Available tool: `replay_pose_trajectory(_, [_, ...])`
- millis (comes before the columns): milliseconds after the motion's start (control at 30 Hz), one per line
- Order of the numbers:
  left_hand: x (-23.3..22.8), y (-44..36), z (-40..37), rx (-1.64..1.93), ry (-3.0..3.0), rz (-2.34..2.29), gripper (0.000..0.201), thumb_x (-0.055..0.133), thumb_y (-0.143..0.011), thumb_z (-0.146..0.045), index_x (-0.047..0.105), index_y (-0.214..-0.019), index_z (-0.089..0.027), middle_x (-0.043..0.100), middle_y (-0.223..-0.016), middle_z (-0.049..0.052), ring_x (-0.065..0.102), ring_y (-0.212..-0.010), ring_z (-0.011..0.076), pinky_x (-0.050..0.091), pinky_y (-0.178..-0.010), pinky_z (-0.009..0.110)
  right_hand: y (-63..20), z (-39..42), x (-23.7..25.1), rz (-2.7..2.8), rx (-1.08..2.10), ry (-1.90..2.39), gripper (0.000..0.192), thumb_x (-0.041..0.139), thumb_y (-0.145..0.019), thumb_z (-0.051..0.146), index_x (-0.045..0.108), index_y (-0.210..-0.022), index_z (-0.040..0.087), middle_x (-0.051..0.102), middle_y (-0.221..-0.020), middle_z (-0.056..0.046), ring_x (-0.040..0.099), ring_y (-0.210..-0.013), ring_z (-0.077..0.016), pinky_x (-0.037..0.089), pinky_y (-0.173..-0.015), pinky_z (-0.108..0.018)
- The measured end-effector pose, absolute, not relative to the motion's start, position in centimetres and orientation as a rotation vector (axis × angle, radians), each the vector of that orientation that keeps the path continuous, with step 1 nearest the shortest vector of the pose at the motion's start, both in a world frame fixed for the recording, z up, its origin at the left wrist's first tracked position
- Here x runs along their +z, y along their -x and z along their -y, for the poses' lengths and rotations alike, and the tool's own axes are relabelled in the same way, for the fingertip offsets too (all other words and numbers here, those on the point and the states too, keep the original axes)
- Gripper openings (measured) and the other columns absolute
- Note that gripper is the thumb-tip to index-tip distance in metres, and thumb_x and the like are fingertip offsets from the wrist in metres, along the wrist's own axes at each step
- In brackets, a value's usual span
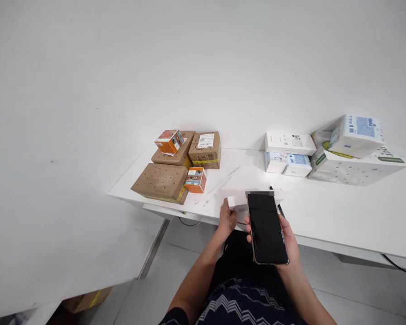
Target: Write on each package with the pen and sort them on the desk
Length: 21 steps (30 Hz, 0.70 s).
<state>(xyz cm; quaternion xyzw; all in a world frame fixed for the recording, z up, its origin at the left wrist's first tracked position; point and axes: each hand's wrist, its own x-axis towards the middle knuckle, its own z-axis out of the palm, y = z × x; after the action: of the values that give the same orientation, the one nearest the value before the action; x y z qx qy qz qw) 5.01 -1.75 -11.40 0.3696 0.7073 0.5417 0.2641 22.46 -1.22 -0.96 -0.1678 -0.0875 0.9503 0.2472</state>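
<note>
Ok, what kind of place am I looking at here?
Probably a packing or parcel-handling station: a plain white table carrying labelled brown cardboard boxes and white printed cartons, while the right hand holds a black smartphone.

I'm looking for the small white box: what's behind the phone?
Behind the phone, held in the right hand, lies a small white box that the left hand grips. The phone covers the box's right part.

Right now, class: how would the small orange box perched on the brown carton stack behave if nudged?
The small orange box looks light, so it would probably slide easily. It overhangs the brown carton beneath, so it may tip off. Its flat faces shouldn't roll.
</note>
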Motion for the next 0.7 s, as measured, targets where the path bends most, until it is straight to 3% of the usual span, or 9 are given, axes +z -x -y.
replay_pose_trajectory(367, [-11.2,-5.3,1.8,1.478,-0.990,-1.891,0.026,0.052,-0.069,-0.010,0.054,-0.093,-0.021,0.063,-0.081,0.003,0.056,-0.070,0.0158,0.044,-0.064,0.029,-21.8,1.3,-0.6,0.245,2.584,0.454,0.058,0.038,-0.088,0.055,0.064,-0.116,0.013,0.068,-0.116,-0.013,0.066,-0.093,-0.0215,0.052,-0.085,-0.035])
replay_pose_trajectory(567, [-11.2,-5.1,1.9,1.459,-0.960,-1.926,0.025,0.054,-0.066,-0.009,0.053,-0.088,-0.022,0.057,-0.072,-0.001,0.053,-0.065,0.0148,0.040,-0.061,0.027,-22.1,1.0,-1.2,0.259,2.542,0.482,0.056,0.041,-0.087,0.054,0.058,-0.125,0.017,0.066,-0.119,-0.013,0.066,-0.098,-0.0267,0.050,-0.088,-0.046])
replay_pose_trajectory(700, [-10.4,-4.8,2.2,1.461,-1.029,-1.860,0.039,0.052,-0.063,-0.005,0.051,-0.098,-0.021,0.061,-0.082,0.000,0.058,-0.076,0.0164,0.044,-0.069,0.028,-24.1,0.3,-1.0,0.335,2.383,0.652,0.054,0.047,-0.084,0.054,0.058,-0.124,0.019,0.069,-0.113,-0.012,0.067,-0.096,-0.0284,0.051,-0.087,-0.048])
